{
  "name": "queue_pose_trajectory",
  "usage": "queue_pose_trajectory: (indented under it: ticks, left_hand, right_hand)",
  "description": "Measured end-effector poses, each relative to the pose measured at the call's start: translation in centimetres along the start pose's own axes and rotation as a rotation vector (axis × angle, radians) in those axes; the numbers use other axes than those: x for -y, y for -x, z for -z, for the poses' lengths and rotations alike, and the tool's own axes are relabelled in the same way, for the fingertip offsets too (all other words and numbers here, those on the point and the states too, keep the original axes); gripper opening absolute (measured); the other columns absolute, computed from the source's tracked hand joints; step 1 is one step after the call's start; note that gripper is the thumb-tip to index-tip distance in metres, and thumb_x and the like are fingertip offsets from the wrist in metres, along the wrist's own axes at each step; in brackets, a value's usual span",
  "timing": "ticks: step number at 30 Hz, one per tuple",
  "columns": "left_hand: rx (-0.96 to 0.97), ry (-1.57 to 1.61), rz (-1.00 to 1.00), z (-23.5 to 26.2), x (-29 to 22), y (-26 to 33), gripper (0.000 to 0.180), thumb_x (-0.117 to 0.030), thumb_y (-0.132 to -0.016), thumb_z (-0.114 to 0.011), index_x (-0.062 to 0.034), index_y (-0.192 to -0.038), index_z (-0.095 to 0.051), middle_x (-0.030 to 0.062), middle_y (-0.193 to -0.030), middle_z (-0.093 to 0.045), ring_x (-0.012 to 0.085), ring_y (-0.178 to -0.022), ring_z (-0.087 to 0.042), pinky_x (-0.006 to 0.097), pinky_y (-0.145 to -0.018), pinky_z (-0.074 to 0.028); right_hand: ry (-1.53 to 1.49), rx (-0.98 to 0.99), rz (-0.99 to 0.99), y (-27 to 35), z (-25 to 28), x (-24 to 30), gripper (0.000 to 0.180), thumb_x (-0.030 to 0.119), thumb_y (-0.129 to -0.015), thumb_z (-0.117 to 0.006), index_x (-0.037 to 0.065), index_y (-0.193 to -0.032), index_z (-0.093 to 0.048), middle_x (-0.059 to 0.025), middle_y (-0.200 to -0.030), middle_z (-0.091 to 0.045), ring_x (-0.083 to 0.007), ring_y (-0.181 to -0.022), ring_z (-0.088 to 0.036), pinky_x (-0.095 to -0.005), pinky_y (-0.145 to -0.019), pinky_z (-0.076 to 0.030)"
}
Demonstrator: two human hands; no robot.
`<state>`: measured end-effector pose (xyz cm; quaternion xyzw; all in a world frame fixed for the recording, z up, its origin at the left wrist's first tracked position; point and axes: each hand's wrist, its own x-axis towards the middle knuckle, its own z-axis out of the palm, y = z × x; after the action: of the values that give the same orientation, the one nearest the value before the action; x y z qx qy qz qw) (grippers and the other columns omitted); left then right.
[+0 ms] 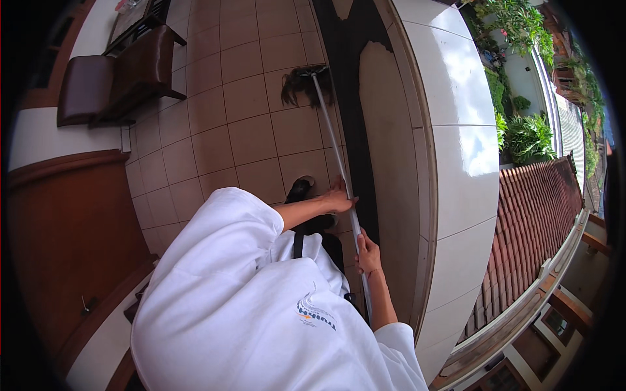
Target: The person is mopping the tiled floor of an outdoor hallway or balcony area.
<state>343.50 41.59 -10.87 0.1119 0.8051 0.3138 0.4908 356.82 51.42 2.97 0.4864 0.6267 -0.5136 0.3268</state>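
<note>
Floor (244, 133): square tan tiles, thin dark joints. Dark band (366, 130) along right side. Mop head (298, 86) on tiles, just beside band; dark strands splayed leftward. Chair (142, 65), brown, upper left, legs down on tiles. Person's foot (307, 180) on tiles, partly hidden.

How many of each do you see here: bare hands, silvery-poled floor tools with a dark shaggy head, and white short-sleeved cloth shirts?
Bare hands: 2 (left hand, right hand)
Silvery-poled floor tool with a dark shaggy head: 1
White short-sleeved cloth shirt: 1
Total: 4
</note>
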Motion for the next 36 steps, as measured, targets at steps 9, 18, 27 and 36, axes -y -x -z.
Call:
queue_pose_trajectory:
  ticks: [9, 18, 27, 36]
  left_hand:
    - [-0.107, -0.178, -0.138, 1.7, 1.0, -5.7, 0.064, -0.033, -0.09, -0.036, -0.0011, -0.139, -0.011, 0.0177, -0.147, -0.005, 0.033, -0.134, -0.013, 0.04, -0.107, -0.022]
    - [0.491, -0.414, -0.289, -18.2, 1.0, 5.3, 0.062, -0.033, -0.092, -0.032, -0.0072, -0.141, -0.005, 0.0214, -0.146, 0.006, 0.0377, -0.135, -0.002, 0.041, -0.109, -0.015]
    - [1.401, -0.525, -0.392, -31.3, -4.9, 14.9, 0.065, -0.041, -0.092, -0.026, -0.0063, -0.141, -0.002, 0.0213, -0.146, 0.004, 0.033, -0.136, -0.003, 0.04, -0.11, -0.01]
    - [1.255, -0.461, -0.21, -27.6, -4.7, 14.8, 0.079, -0.056, -0.087, -0.029, -0.0003, -0.14, -0.011, 0.0201, -0.146, -0.004, 0.0337, -0.135, -0.005, 0.042, -0.109, -0.011]
  right_hand:
    - [0.127, -0.037, 0.214, -7.0, -1.1, 2.0, 0.046, 0.042, -0.092, -0.041, 0.02, -0.133, -0.041, -0.0041, -0.055, -0.046, -0.0112, -0.035, -0.04, -0.0277, -0.032, -0.035]
    - [0.281, -0.108, 0.186, 1.7, 6.0, -23.8, 0.041, 0.038, -0.09, -0.042, 0.021, -0.128, -0.047, -0.0184, -0.108, -0.059, -0.0293, -0.105, -0.054, -0.0346, -0.087, -0.043]
    - [0.026, -0.023, -0.006, 19.4, 13.0, -44.7, 0.041, 0.027, -0.089, -0.052, 0.014, -0.128, -0.046, -0.0053, -0.109, -0.061, -0.0078, -0.093, -0.052, -0.0241, -0.084, -0.041]
    - [-0.033, 0.002, 0.138, 15.4, 11.5, -40.1, 0.044, 0.027, -0.09, -0.052, 0.007, -0.129, -0.045, 0.0007, -0.072, -0.056, -0.0055, -0.061, -0.049, -0.0215, -0.057, -0.043]
